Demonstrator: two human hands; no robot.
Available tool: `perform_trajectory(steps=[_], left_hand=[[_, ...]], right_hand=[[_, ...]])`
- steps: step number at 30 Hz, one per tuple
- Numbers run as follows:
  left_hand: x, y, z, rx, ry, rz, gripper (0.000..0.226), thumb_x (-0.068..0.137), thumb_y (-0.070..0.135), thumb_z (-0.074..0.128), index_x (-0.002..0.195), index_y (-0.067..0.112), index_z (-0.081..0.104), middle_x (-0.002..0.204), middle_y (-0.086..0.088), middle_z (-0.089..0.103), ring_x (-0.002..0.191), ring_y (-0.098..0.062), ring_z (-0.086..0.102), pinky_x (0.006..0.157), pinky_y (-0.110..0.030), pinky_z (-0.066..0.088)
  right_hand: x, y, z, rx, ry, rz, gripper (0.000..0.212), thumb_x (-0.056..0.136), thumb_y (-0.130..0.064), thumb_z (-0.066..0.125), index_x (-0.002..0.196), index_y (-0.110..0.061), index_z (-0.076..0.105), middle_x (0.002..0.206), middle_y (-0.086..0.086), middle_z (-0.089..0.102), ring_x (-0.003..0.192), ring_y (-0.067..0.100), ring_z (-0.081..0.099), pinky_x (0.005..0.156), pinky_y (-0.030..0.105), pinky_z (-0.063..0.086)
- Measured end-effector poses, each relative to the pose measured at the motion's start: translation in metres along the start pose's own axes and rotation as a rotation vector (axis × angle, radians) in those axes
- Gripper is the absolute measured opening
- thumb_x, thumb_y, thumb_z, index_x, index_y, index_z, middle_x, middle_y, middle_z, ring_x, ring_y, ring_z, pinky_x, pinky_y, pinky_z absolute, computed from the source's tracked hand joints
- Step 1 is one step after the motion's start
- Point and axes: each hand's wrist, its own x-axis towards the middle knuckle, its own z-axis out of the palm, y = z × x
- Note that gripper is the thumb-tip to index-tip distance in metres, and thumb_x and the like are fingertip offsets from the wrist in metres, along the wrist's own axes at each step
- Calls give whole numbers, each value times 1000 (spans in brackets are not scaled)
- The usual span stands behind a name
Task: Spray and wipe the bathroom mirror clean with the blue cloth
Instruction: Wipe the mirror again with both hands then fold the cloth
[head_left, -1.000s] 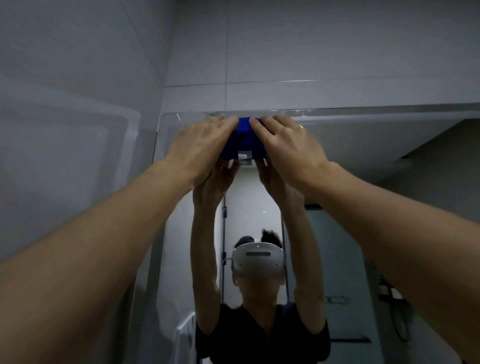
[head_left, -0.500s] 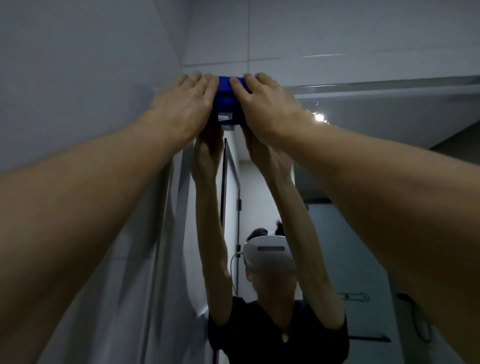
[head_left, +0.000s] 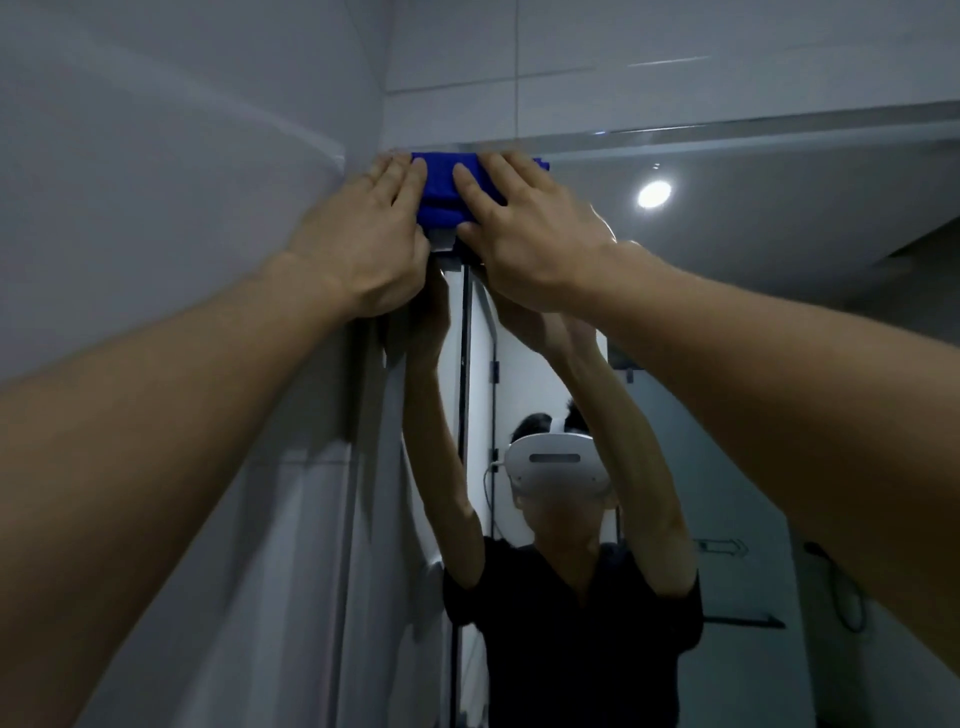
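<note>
I had both hands up high, and the blue cloth (head_left: 441, 195) had just reached the end of its run. A second earlier it sat on the top edge of the mirror (head_left: 727, 322) with a stretch of glass showing between it and the side wall; half a second on, it was closer; now it was jammed right into the top corner, at about 11 o'clock in my view, where the mirror's edge met the side wall (head_left: 156, 182). So the sweep along the top had gone leftward all the way.

My left hand (head_left: 363, 234) lay flat on the cloth's left end, fingers (head_left: 400, 176) straight and close together, pressing rather than gripping. My right hand (head_left: 524, 228) did the same on the right end, fingers spread a little wider, tips at the mirror's upper rim. A small white tag (head_left: 442, 240) hung from the cloth's lower edge between my thumbs.

By my judgement the top strip was done to the corner, and the big area below, at 6 o'clock, where I could see my reflection (head_left: 566, 571) and the ceiling lamp's glare (head_left: 653, 194) at 2 o'clock, was yet to be covered. The next pass would want to drop down and travel back right. No spray bottle was in sight.
</note>
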Motion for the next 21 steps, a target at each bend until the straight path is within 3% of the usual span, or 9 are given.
perform_trajectory(steps=[6,10,14,18,21], left_hand=[[-59,24,13,14,-46,-60,66,102,34,27,156,4,3,166,-15,6,153,-27,3,125,-39,6],[-100,36,19,34,-94,-62,68,101,33,29,156,3,0,165,-17,3,153,-29,0,124,-39,3],[-149,49,28,-12,-118,-50,71,98,27,35,156,2,2,165,-18,4,153,-30,1,125,-42,8],[-202,62,39,-45,-131,-24,72,93,23,37,155,-1,11,164,-20,12,153,-32,6,124,-44,14],[-244,79,43,-135,-144,-45,71,91,23,35,155,1,16,164,-17,16,153,-29,10,123,-43,15]], right_hand=[[-48,-21,12,54,4,-32,56,107,-34,28,157,-10,16,162,20,14,151,34,9,122,43,9],[-87,-43,15,66,-44,-23,60,103,-19,34,157,-12,10,164,18,8,152,33,4,122,42,3],[-132,-67,14,107,-67,-8,67,89,-16,20,156,-11,20,162,19,17,151,34,13,120,42,6],[-182,-87,28,111,-19,-12,63,86,-8,47,149,-9,40,153,23,38,142,39,35,116,48,27],[-223,-101,36,120,-25,-25,68,83,-6,60,148,-9,42,151,23,40,140,39,38,114,49,31]])
